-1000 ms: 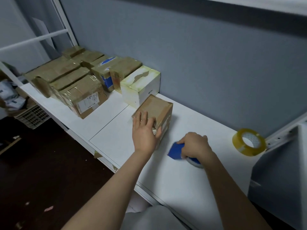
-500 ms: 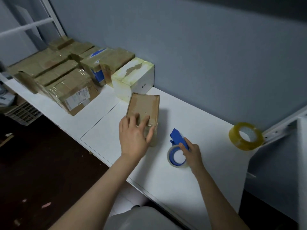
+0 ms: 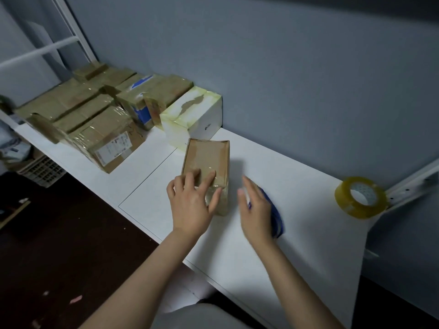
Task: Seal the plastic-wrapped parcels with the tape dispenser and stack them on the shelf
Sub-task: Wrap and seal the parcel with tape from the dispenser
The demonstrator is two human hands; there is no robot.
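Note:
A small brown parcel (image 3: 206, 157) wrapped in clear plastic lies on the white table (image 3: 299, 236). My left hand (image 3: 192, 205) holds its near end, fingers over the top and thumb against the right corner. My right hand (image 3: 255, 210) is blurred just right of the parcel, fingers straight and holding nothing. The blue tape dispenser (image 3: 278, 219) lies on the table behind that hand, partly hidden by it.
A white box (image 3: 204, 117) stands just beyond the parcel by the grey wall. Several taped brown parcels (image 3: 104, 131) are grouped at the left end of the table. A yellowish tape roll (image 3: 361, 198) sits far right beside a white rail (image 3: 413, 179). A basket (image 3: 40, 167) is on the floor left.
My right hand has let go of the tape dispenser and opened beside the parcel. My left hand has turned the parcel lengthwise and still holds its near end.

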